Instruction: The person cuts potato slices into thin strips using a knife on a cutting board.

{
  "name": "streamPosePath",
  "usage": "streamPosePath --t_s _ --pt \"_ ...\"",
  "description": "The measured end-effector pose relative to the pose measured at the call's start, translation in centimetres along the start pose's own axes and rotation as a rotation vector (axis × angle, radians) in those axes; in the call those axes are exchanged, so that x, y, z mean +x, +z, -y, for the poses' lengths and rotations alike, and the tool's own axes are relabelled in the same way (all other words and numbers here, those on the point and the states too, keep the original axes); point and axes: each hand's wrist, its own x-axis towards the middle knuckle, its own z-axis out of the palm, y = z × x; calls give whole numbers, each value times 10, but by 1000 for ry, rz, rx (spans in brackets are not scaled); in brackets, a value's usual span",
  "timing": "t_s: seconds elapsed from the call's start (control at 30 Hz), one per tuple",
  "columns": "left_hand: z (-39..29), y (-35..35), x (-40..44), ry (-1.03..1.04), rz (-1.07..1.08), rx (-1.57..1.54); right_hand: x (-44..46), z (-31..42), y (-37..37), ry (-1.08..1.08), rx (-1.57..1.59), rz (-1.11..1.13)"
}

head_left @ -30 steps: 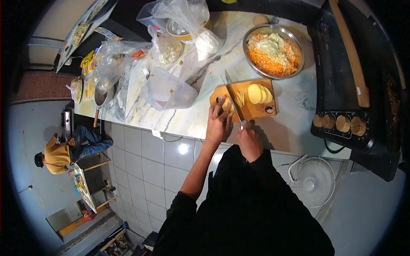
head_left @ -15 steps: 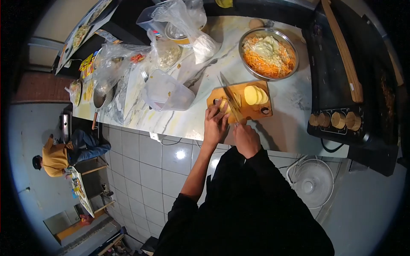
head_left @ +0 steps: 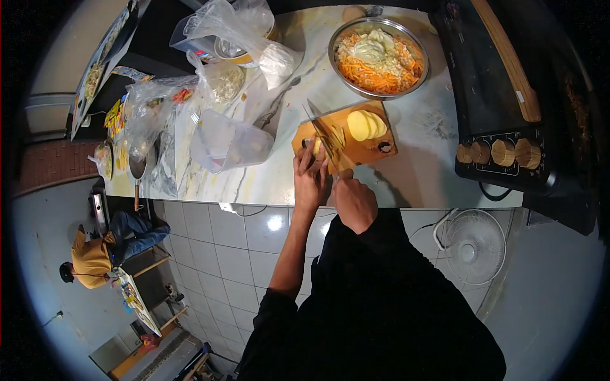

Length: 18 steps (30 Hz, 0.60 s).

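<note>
A wooden cutting board (head_left: 362,154) lies on the marble-patterned counter. My right hand (head_left: 354,202) is wrapped around the handle of a knife (head_left: 321,131), whose blade slants up and left across the board. Against the blade's left side, the bent fingers of my left hand (head_left: 309,181) press on pale yellow slices, probably potato (head_left: 318,148), partly hidden under them. Thin cut strips (head_left: 338,134) lie just right of the blade. A fanned stack of round yellow slices (head_left: 366,126) rests on the board's right part.
Behind the board stands a metal bowl (head_left: 381,96) of shredded orange and pale vegetables. To the left are a clear plastic container (head_left: 232,141), a bag of white powder (head_left: 278,65) and a saucepan (head_left: 138,166). A black oven (head_left: 502,133) stands right. Another person (head_left: 92,260) sits far left.
The view has shifted, so the counter things appear further left and higher. More thin strips show beside the blade. Both hands keep their places at the board.
</note>
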Motion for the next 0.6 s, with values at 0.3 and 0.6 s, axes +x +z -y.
streamPosePath --t_s 0.3,0.6 --pt "-3 0 2 -7 3 -5 -2 -3 1 34 33 46" --pt "2 4 2 -12 -10 -28 0 -15 30 34 106 1"
